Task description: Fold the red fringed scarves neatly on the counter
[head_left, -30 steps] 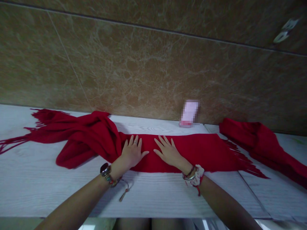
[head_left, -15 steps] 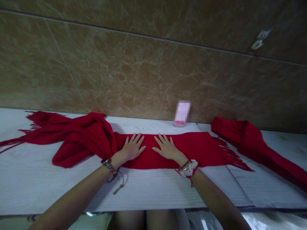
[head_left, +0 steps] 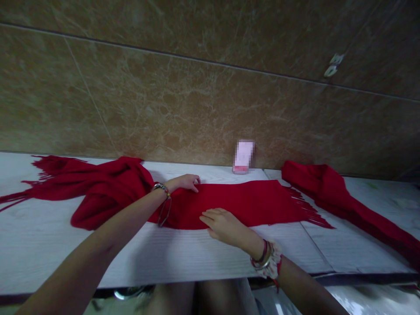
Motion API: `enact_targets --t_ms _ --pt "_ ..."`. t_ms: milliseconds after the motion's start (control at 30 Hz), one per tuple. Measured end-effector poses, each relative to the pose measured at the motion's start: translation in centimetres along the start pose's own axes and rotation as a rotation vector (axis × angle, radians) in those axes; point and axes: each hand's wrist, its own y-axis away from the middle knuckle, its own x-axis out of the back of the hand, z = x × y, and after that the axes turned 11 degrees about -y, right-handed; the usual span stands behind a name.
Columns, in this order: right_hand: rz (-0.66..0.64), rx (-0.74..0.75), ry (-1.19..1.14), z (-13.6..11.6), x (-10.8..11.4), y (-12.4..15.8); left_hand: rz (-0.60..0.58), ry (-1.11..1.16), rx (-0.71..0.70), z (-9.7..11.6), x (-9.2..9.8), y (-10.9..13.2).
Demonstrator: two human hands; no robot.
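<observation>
A red fringed scarf point(head_left: 243, 203) lies with a flat strip in front of me, its fringe toward the right; its left part is bunched in loose folds. At the strip's far edge is my left hand point(head_left: 187, 181), fingers slightly bent, with the thumb apart from the index finger. My right hand point(head_left: 225, 224) rests at the near edge, its fingers stretched out over the cloth, palm down. Neither hand visibly grips the fabric. Bracelets circle both wrists, and a cord dangles from the left one over the scarf.
A second length of red cloth point(head_left: 331, 188) trails off to the right. Against the brown marbled wall point(head_left: 183, 105) leans a blurred pink-and-white object point(head_left: 243, 156). The pale wooden tabletop point(head_left: 183, 258) ends just before my legs. White fixtures point(head_left: 333, 65) sit on the wall.
Both hands were spread flat on the middle of the strip. My left hand has moved to its far edge, my right hand back to its near edge. The view has shifted slightly.
</observation>
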Motion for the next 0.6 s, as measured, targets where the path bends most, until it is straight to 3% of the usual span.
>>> enact_targets --t_ms 167,400,600 --pt "0.024 0.037 0.162 -0.4 -0.1 -0.8 -0.064 0.096 -0.051 -0.9 0.1 -1.6" --pt "0.120 0.038 0.288 -0.4 -1.2 -1.3 -0.033 0.225 -0.109 -2.1 -0.3 -2.9" --pt "0.160 0.016 0.350 -0.4 -0.5 -0.5 -0.015 0.289 -0.111 -2.3 -0.5 -3.6"
